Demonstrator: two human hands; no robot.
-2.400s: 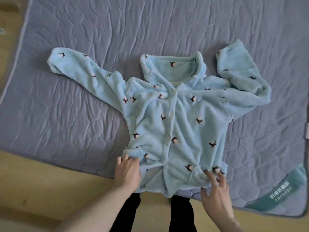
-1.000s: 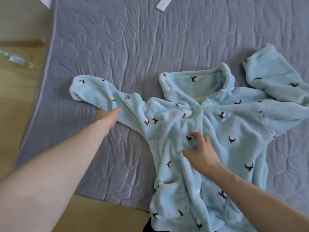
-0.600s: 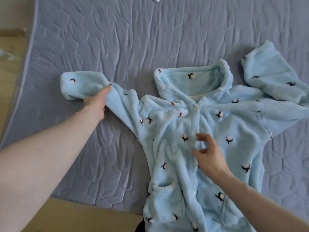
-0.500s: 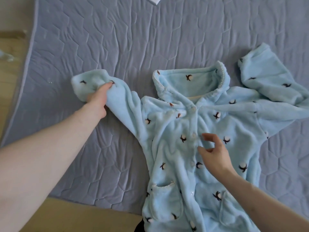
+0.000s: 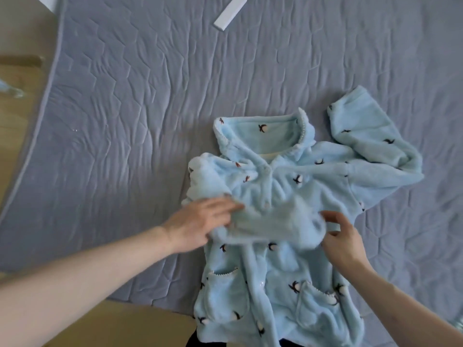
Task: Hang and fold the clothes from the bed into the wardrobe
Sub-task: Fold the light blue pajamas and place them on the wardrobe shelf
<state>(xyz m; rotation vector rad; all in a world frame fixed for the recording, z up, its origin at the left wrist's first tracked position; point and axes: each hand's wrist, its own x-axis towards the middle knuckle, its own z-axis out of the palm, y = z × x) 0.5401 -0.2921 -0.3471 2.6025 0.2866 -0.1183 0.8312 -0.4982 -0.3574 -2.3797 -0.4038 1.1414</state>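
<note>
One light blue fleece jacket (image 5: 288, 196) lies front up on the grey quilted mattress (image 5: 150, 108), right of centre in the frame, its hem hanging past the mattress's near edge at the bottom. It has two patch pockets; the one at lower centre (image 5: 223, 294) and the one at lower right (image 5: 318, 311) both lie flat, and I cannot tell whether anything is in them. One sleeve (image 5: 265, 224) is folded across the chest, blurred in this view. My left hand (image 5: 200, 226) lies on its fold at the jacket's left side, fingers stretched flat, pressing and gripping nothing. My right hand (image 5: 343, 241) sits at the cuff end of that sleeve with the fingers curled toward the cloth; whether they pinch it I cannot tell. The other sleeve (image 5: 375, 146) lies bent back on itself at the upper right. The collar (image 5: 260, 131) stands open toward the top of the frame.

The left half of the mattress is bare fabric, with wooden floor (image 5: 15, 101) beyond its left edge. One small white flat strip (image 5: 229, 13) lies at the top centre, well apart from the jacket.
</note>
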